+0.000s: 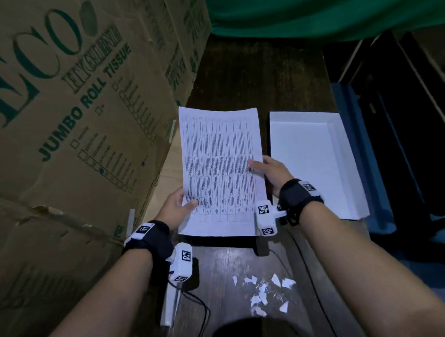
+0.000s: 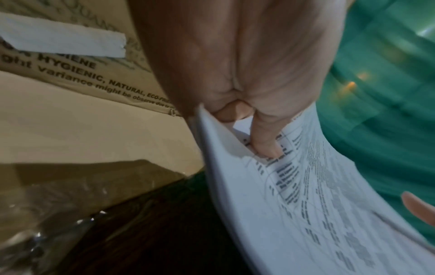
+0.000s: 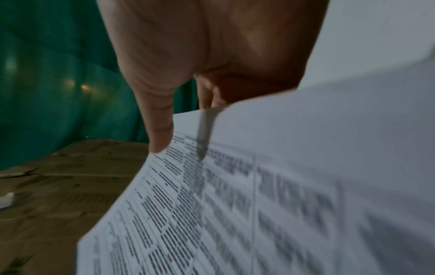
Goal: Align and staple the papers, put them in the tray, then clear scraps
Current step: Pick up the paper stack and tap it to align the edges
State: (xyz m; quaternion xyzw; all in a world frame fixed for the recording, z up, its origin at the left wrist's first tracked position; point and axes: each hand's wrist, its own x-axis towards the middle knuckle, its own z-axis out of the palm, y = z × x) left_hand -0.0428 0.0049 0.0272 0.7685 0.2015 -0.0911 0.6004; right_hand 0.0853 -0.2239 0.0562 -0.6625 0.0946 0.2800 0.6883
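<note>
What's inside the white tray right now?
Nothing visible: the tray floor shows bare white. Its near-left corner is hidden behind the right hand, which together with the left hand holds the papers beside it.

Dim light; printed cardboard boxes (image 1: 63,123) stand left of a dark wooden table (image 1: 251,79), green cloth (image 1: 324,11) behind.

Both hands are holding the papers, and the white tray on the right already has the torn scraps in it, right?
Not quite. The tray holds no scraps; the head view shows the scraps lying on the table, near the person. Both the left hand and right hand do hold the papers.
</note>
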